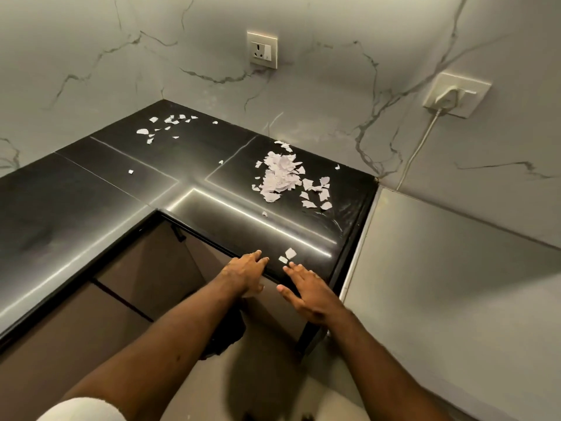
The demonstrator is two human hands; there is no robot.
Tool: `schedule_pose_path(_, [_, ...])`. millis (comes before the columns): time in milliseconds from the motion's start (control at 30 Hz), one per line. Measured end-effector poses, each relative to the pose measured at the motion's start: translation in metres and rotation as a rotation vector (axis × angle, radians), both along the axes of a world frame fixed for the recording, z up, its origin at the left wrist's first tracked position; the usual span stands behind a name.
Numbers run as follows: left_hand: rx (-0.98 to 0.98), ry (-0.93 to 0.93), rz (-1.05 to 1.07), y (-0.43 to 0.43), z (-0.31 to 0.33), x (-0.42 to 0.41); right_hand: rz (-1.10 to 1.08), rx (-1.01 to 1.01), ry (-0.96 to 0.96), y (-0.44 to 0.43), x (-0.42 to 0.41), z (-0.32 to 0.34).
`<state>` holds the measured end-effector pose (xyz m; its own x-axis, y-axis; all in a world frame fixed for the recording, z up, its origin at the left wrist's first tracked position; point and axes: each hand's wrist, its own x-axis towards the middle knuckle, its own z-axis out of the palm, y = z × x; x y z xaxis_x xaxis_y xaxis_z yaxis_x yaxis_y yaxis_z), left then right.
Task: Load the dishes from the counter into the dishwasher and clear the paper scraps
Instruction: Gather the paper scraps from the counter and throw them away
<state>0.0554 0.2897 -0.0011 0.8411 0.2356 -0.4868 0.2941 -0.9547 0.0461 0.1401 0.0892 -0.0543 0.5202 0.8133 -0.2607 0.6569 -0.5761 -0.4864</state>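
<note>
Your left hand (246, 273) and right hand (308, 294) sit at the black desk (91, 189) front edge, fingers released, flat. Two paper scraps (288, 256) lie just beyond the right fingertips; the scrap pile (280, 177) is near the marble wall (334, 95).

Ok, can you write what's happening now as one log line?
left hand: open, at counter edge | right hand: open, near two scraps | big pile: on counter | far scraps: back corner

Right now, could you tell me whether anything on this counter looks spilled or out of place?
Yes: the black counter is littered with torn paper: a heap toward its right end, a looser scatter in the far corner, and two bits by the front edge, beyond the fingertips of the right hand. Nothing looks damaged.
</note>
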Motion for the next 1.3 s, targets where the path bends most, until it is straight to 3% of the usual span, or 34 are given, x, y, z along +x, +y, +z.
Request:
schedule_pose_path(400, [0.017, 0.049, -0.041, 0.078, 0.002, 0.078, 0.032, -0.043, -0.045, 0.095, 0.094, -0.018])
schedule_pose_path(500, [0.051, 0.094, 0.033, 0.113, -0.002, 0.122, 0.025, -0.036, -0.023, 0.137, 0.137, -0.028])
schedule_pose_path(633, [0.086, 0.153, 0.091, 0.131, -0.002, 0.146, -0.094, 0.252, 0.162, 0.149, 0.153, -0.029])
schedule_pose_path(733, [0.088, 0.255, 0.031, 0.134, 0.001, 0.164, -0.140, 0.383, 0.026, 0.141, 0.160, -0.022])
schedule_pose_path(933, [0.171, 0.324, -0.192, 0.145, 0.019, 0.201, 0.163, 0.095, -0.297, 0.130, 0.156, -0.030])
schedule_pose_path(1133, [0.177, 0.268, -0.210, 0.147, 0.015, 0.206, -0.028, 0.052, -0.301, 0.184, 0.204, -0.032])
schedule_pose_path(1300, [0.157, 0.265, -0.234, 0.145, 0.010, 0.215, -0.230, 0.252, -0.257, 0.181, 0.217, -0.022])
